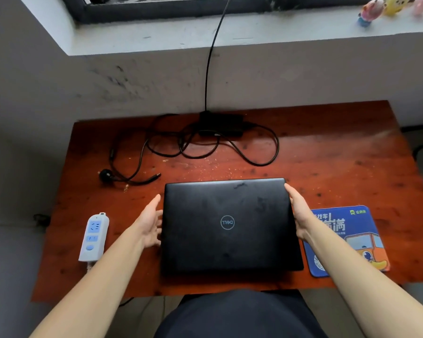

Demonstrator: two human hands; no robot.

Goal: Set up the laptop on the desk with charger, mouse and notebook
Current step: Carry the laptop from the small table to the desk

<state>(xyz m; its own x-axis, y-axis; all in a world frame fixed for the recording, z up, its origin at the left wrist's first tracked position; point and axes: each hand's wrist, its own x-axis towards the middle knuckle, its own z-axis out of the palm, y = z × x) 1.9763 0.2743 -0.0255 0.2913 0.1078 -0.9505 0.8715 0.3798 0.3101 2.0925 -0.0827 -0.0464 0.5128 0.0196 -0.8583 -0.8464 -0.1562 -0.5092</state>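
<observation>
Both hands are flanking the closed black laptop, palms turned inward. From the head camera, the left hand is spread open with fingers loose, sitting just beside the laptop's left edge; whether its fingertips are touching that edge cannot be told. The right hand is lying flat along the right edge, fingers reaching toward the far right corner and seeming to press against the side, not curled around it.

Between the hands, the laptop is lying flat on the red-brown desk, lid shut, logo up, its near edge close to the desk's front edge. Just outside the right hand, a blue mouse pad is lying under that forearm, its left side tucked against the laptop. Outside the left hand, a white power strip is resting near the desk's left edge, apart from the laptop.

Beyond the fingertips, bare desk is stretching to the tangled black charger at the far edge, its plug lying far left. Right of the charger, the desk surface is lying open.
</observation>
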